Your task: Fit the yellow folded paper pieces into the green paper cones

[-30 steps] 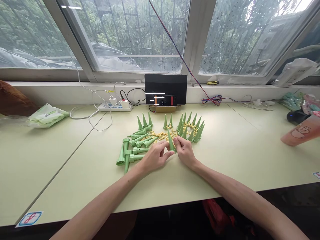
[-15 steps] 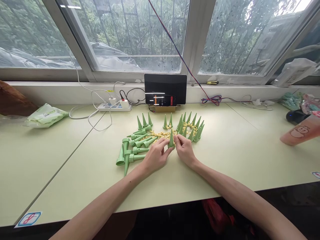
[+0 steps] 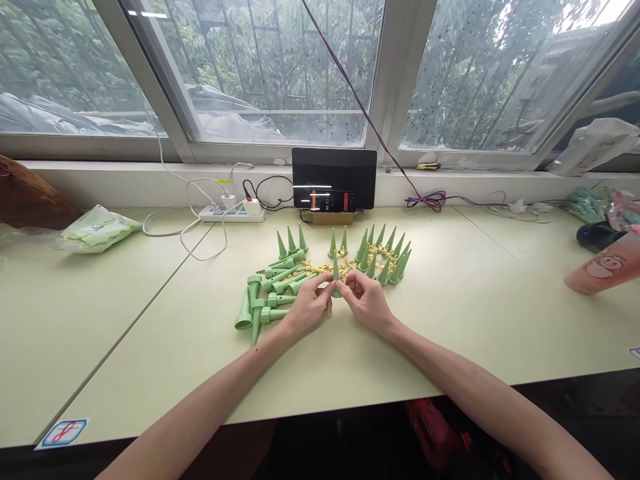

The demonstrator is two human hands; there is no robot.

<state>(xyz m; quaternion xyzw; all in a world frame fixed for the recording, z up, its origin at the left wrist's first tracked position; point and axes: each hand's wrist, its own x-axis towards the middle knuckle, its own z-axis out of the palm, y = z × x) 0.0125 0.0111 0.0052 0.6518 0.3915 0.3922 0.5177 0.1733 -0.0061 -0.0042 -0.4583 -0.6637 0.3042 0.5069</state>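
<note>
A green plastic watering spike (image 3: 337, 268) stands point up between my hands, its lower part partly covered by fingers. My left hand (image 3: 313, 303) is closed on it from the left. From the right, my right hand (image 3: 367, 300) has its thumb against the spike and its fingers curled; whether they also hold a small part is hidden. Just beyond lie small yellow pieces (image 3: 320, 267) in a loose pile. Several more green spikes (image 3: 287, 275) lie on their sides at the left, and others stand upright at the right (image 3: 395, 270) around more yellow pieces.
A tablet (image 3: 334, 175) with a phone (image 3: 333, 201) before it stands at the back by the window. To its left is a power strip (image 3: 233, 212) with cables. A wipes packet (image 3: 100, 229) lies far left; a pink cup (image 3: 603, 265) stands at the right.
The spike between my hands has shifted slightly left and away from me. My right hand has turned, bringing its thumb onto the spike. The view has shifted a little.
</note>
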